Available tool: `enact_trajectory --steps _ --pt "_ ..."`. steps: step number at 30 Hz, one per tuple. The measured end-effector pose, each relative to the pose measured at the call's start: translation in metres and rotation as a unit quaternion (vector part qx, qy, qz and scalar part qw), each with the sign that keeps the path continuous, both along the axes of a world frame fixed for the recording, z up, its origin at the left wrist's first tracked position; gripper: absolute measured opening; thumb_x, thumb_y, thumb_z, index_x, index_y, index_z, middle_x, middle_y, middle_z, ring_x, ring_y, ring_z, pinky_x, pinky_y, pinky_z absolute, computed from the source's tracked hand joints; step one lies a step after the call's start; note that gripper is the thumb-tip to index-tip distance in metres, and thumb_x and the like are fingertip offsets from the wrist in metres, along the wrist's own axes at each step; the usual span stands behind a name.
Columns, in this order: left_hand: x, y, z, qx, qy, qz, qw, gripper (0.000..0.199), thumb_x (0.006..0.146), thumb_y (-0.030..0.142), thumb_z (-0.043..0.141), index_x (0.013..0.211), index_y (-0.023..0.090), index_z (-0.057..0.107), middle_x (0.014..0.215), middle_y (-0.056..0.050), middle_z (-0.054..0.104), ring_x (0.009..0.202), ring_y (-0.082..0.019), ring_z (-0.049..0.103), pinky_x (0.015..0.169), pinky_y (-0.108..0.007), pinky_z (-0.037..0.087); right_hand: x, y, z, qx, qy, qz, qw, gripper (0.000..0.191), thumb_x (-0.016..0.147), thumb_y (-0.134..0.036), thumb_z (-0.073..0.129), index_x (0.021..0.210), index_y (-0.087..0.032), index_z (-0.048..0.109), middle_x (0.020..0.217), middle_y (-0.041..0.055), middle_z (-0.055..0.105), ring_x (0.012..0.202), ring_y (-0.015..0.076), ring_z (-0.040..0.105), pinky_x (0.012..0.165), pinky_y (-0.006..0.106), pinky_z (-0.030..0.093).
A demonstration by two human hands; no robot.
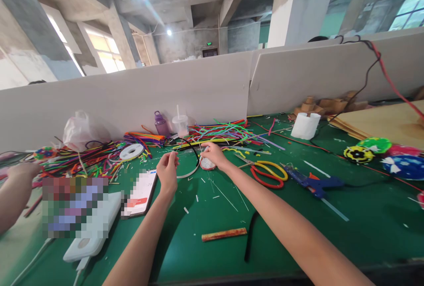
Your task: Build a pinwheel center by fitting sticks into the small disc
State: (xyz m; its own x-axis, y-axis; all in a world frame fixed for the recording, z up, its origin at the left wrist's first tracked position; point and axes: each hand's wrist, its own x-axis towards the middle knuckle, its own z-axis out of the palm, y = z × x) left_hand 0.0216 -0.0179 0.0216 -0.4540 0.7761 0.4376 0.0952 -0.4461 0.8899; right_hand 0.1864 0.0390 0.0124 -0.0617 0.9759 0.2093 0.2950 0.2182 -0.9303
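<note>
Above the green table, my left hand (pixel 167 172) is closed in a pinch; whatever is between its fingertips is too small to make out. To its right, my right hand (pixel 213 154) also has its fingers pinched, over a small round dish of white bits (pixel 207 163) that it partly hides. Fine pale strands show near the fingers, but I cannot tell which hand holds them. A curved black strip (pixel 195 150) and a pale curved band (pixel 189 173) lie between the hands. Scissors (pixel 266 173) with red and yellow handles rest beside my right forearm.
A phone (pixel 141 193) and a white power bank (pixel 96 228) lie left, near another person's hand (pixel 24 170). A blue glue gun (pixel 313 182) is at right. Colourful pipe cleaners (pixel 218 132), a purple bottle (pixel 161 123) and a cup (pixel 180 125) stand along the grey partition (pixel 198 87).
</note>
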Motion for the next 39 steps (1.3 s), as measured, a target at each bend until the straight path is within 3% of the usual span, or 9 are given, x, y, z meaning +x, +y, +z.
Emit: enact_trajectory --steps 3,7,10,13,17,26,29,34,39 --pt "0.001 0.0 -0.001 -0.006 0.004 -0.023 1.0 0.024 0.074 0.039 0.062 0.073 0.015 0.065 0.06 0.001 0.055 0.052 -0.009 0.045 0.047 -0.02 0.033 0.008 0.002 0.013 0.005 0.119 -0.007 0.993 0.039 0.07 -0.014 0.058 0.109 -0.016 0.056 0.069 -0.0015 0.065 0.053 0.0098 0.057 0.045 0.019 0.039" --pt "0.005 -0.003 0.001 -0.015 0.007 -0.071 0.997 0.023 0.073 0.038 0.064 0.077 0.016 0.064 0.059 0.002 0.055 0.05 -0.008 0.045 0.047 -0.02 0.034 0.021 0.004 0.028 0.017 0.241 -0.023 0.97 0.016 0.071 -0.016 0.058 0.087 -0.015 0.059 0.07 0.0007 0.064 0.055 0.0091 0.059 0.039 0.016 0.034" --pt "0.008 -0.006 0.002 -0.029 0.034 -0.125 0.991 0.023 0.073 0.038 0.064 0.076 0.016 0.064 0.058 0.002 0.055 0.049 -0.008 0.045 0.048 -0.02 0.034 0.032 0.007 0.035 0.029 0.304 -0.05 0.951 0.009 0.071 -0.017 0.059 0.08 -0.016 0.057 0.07 0.0003 0.064 0.058 0.009 0.061 0.038 0.015 0.034" --pt "0.011 -0.008 0.0 -0.055 0.095 -0.185 0.977 0.025 0.074 0.04 0.064 0.077 0.016 0.064 0.058 0.002 0.056 0.049 -0.009 0.045 0.049 -0.021 0.035 0.041 0.01 0.04 0.035 0.363 -0.068 0.929 0.01 0.07 -0.017 0.062 0.078 -0.016 0.056 0.069 -0.0005 0.065 0.06 0.0098 0.064 0.041 0.014 0.039" --pt "0.015 -0.007 -0.008 -0.118 0.192 -0.248 0.942 0.028 0.073 0.044 0.064 0.078 0.016 0.066 0.06 0.0 0.062 0.051 -0.011 0.05 0.051 -0.023 0.038 0.047 0.01 0.044 0.021 0.442 -0.04 0.896 0.009 0.07 -0.014 0.064 0.074 -0.016 0.056 0.069 -0.0001 0.068 0.064 0.0113 0.067 0.043 0.014 0.043" --pt "0.011 -0.002 -0.017 -0.164 0.281 -0.247 0.912 0.033 0.072 0.045 0.062 0.087 0.017 0.071 0.071 -0.004 0.069 0.06 -0.016 0.061 0.063 -0.028 0.045 0.054 0.007 0.049 0.011 0.418 -0.023 0.908 0.007 0.072 -0.015 0.064 0.073 -0.016 0.057 0.07 0.0014 0.071 0.061 0.0116 0.068 0.042 0.014 0.041" --pt "0.01 0.0 -0.019 -0.165 0.282 -0.228 0.917 0.035 0.071 0.045 0.064 0.091 0.017 0.071 0.071 -0.004 0.07 0.063 -0.018 0.063 0.063 -0.028 0.046 0.058 0.007 0.05 0.023 0.406 -0.026 0.913 0.009 0.071 -0.017 0.066 0.073 -0.016 0.057 0.07 0.001 0.071 0.06 0.0119 0.067 0.042 0.015 0.04" --pt "0.012 0.0 -0.015 -0.126 0.172 -0.213 0.953 0.05 0.071 0.045 0.065 0.112 0.016 0.063 0.076 -0.006 0.07 0.06 -0.016 0.061 0.059 -0.028 0.047 0.05 0.004 0.048 -0.021 0.383 0.052 0.922 0.006 0.072 -0.016 0.065 0.073 -0.015 0.059 0.069 0.0023 0.071 0.061 0.0121 0.068 0.041 0.015 0.038" --pt "0.012 -0.004 -0.006 -0.104 0.052 -0.232 0.966 0.055 0.073 0.046 0.065 0.118 0.016 0.059 0.082 -0.006 0.069 0.06 -0.013 0.06 0.058 -0.026 0.048 0.034 -0.001 0.042 -0.081 0.389 0.125 0.909 0.003 0.075 -0.013 0.062 0.072 -0.014 0.061 0.074 0.0037 0.072 0.066 0.0122 0.069 0.043 0.014 0.04"
